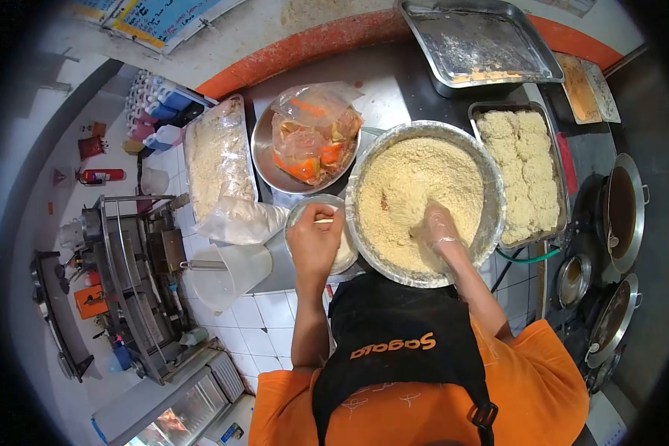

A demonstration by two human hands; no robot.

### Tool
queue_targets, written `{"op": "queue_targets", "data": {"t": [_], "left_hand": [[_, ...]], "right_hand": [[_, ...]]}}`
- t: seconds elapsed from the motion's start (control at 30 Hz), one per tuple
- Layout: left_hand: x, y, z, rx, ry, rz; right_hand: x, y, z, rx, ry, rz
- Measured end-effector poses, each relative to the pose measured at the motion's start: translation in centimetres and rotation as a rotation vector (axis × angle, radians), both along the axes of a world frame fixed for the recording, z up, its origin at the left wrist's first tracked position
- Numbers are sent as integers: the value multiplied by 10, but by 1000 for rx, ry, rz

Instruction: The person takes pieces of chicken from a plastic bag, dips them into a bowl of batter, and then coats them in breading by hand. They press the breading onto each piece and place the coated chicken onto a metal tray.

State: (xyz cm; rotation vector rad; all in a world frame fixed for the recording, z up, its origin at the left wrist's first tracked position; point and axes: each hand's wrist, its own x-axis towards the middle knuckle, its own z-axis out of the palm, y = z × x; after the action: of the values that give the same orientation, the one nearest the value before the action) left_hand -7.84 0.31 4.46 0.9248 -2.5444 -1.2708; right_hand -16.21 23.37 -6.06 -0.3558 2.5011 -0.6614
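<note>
My left hand [316,239] is over a small bowl [349,262] of white liquid, its fingers curled together. A pale sliver shows by the fingertips, but what they grip, if anything, is hidden. My right hand [440,224], in a clear plastic glove, presses down into pale yellow crumbs [394,178]. Its fingertips are buried or hidden there. The crumbs fill a large metal basin [500,193] with a dusted rim. A small brownish spot shows on the crumbs to the left of the hand.
Right of the basin stands a tray of crumb-coated pieces [519,167]. On the left are a metal bowl [259,145] with bagged food, a crumb-filled tray [215,156] and a plastic pitcher [234,276]. An oven tray [483,41] lies behind; woks of oil [624,215] stand far right.
</note>
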Motion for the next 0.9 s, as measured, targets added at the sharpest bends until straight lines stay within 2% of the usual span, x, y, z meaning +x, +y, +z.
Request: {"op": "queue_targets", "data": {"t": [0.03,0.1,0.17,0.2,0.33,0.4,0.43,0.5,0.57,0.67,0.7,0.77,0.8,0.83,0.9], "left_hand": [[6,-1,0,6,-3,6],[19,-4,1,98,24,81],[31,-8,-7,77,42,72],[35,-9,-9,96,45,91],[51,-16,-26,111,4,133],[53,-20,-33,132,-4,163],[57,-22,-37,68,-50,127],[64,-23,-40,6,-92,80],[65,-22,-43,-4,-126,88],[71,-22,-38,-43,-24,59],[72,-23,-42,-39,-19,70],[80,-25,-50,-36,-2,74],[80,-24,-50,-32,-3,68],[77,-21,-48,-18,-5,63],[73,-20,-44,-4,-4,57]], "right_hand": [[0,-4,6,-132,-70,-94],[1,-2,9,-182,-102,-118],[7,0,-9,-162,195,-66],[3,-3,-7,-165,21,-107],[-14,-10,39,-182,-75,-61],[-13,-19,49,-140,159,31],[-15,-21,35,-138,159,23],[-20,-30,5,-119,1133,361],[-23,-18,4,-63,1076,357],[-33,-8,48,-69,-55,-147],[-34,-12,37,-65,-51,-136],[-22,-15,5,117,287,-107],[-33,-20,10,10,49,-220],[-35,-16,-8,13,53,-226],[-34,-6,-57,-649,-212,-540]]}}
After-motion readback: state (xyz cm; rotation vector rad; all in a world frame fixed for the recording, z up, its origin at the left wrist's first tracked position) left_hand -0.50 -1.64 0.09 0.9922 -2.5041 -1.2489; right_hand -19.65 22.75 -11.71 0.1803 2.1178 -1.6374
